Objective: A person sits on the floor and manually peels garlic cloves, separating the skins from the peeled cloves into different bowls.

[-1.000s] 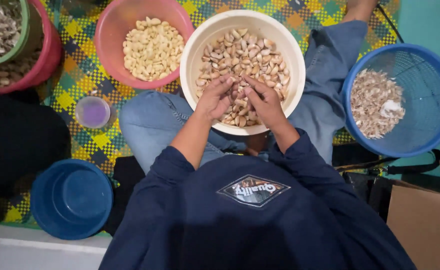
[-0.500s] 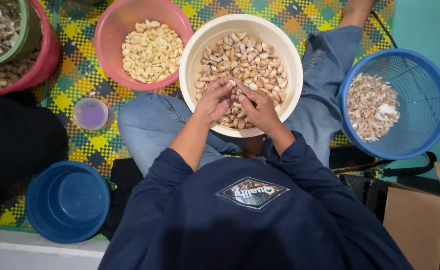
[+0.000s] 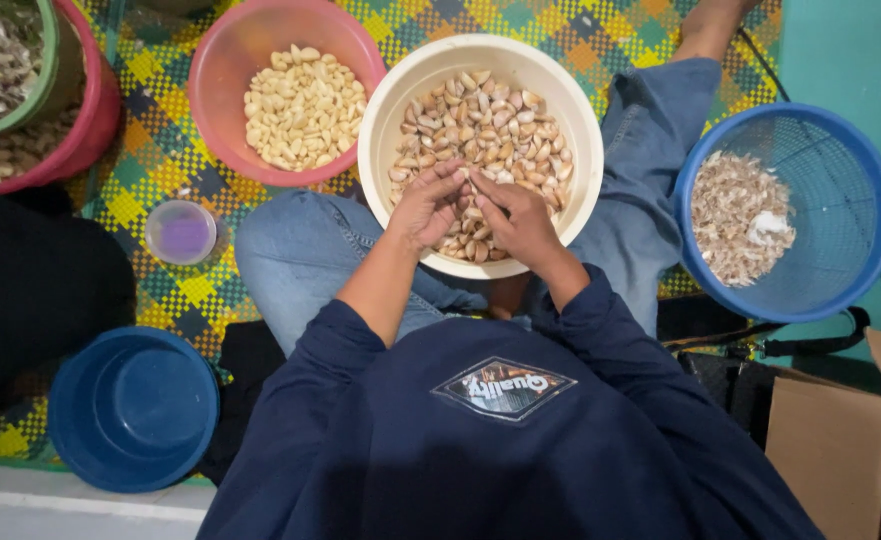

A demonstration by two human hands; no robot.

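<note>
A cream bowl (image 3: 390, 110) holding several unpeeled garlic cloves (image 3: 490, 125) rests on my lap. Both hands meet over its near side. My left hand (image 3: 425, 205) and my right hand (image 3: 515, 215) have their fingertips pinched together on one garlic clove (image 3: 467, 190), which is mostly hidden by the fingers. A pink bowl (image 3: 222, 60) of peeled pale cloves (image 3: 300, 105) stands to the left of the cream bowl. A blue basket (image 3: 840, 200) with garlic skins (image 3: 735, 215) sits to the right.
A red tub (image 3: 90, 130) with a green bowl (image 3: 50, 75) of skins is at top left. A small purple cup (image 3: 182, 232) and a blue bucket (image 3: 130, 410) lie on the checked mat (image 3: 175, 290). A cardboard box (image 3: 840, 450) stands at bottom right.
The hands have stayed over the cream bowl, fingers shifting slightly on the clove. The view has drifted a little; nothing else moved.
</note>
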